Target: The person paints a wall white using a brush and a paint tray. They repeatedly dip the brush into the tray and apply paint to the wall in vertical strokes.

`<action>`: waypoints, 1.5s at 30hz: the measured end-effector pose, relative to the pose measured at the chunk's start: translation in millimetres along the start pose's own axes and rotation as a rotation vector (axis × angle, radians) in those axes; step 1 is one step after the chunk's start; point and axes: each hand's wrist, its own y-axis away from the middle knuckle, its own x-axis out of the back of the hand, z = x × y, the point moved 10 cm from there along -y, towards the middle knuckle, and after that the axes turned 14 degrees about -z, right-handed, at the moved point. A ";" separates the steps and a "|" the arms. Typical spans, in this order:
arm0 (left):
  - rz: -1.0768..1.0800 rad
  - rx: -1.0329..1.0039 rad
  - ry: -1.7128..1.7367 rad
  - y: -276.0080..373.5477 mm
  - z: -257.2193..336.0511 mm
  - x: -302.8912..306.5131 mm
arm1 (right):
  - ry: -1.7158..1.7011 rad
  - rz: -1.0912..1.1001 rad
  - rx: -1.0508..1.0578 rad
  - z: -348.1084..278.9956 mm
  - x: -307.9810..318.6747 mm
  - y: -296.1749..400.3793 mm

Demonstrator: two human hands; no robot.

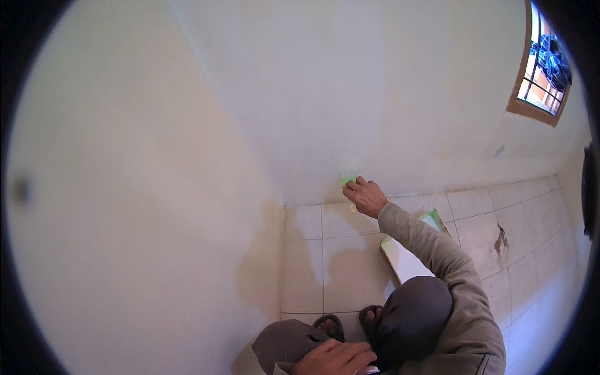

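My right hand (368,196) is closed around a small bright green tool (349,178), whose exact kind I cannot make out. The green part touches the lower wall (328,117), just above the floor and near the corner. A pale, see-through end pokes out below my fingers. My left hand (332,358) is curled in front of my bent left knee (288,342), at the bottom of the view. Something small and white (372,369) shows by its fingertips; whether the hand grips it is hidden.
A white rectangular container or board (408,260) with green edges lies on the tiled floor (302,258), partly behind my right sleeve. Brown dirt (501,240) marks a tile at right. Another wall (140,211) rises close at left. A barred window (543,70) is at upper right.
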 end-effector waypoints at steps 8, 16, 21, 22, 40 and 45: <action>-0.032 0.033 0.026 0.6 -2.1 -4.5 | 0.179 0.571 -0.011 20.3 333.4 -2.4; -0.019 0.002 0.000 -2.8 2.1 -3.7 | 0.460 0.526 0.058 4.9 245.5 -10.5; -0.024 0.003 0.017 1.6 4.6 -7.5 | 0.057 0.015 0.083 -22.1 104.2 -28.4; -0.026 0.008 0.023 1.1 5.0 -7.3 | 0.010 0.033 0.054 -15.4 115.3 -33.4; -0.026 0.024 0.049 -6.1 2.1 9.4 | 0.020 0.087 0.145 -41.4 119.5 -42.2; 0.000 -0.003 0.034 -7.6 5.3 13.6 | -0.483 0.056 -0.057 -21.5 78.1 47.2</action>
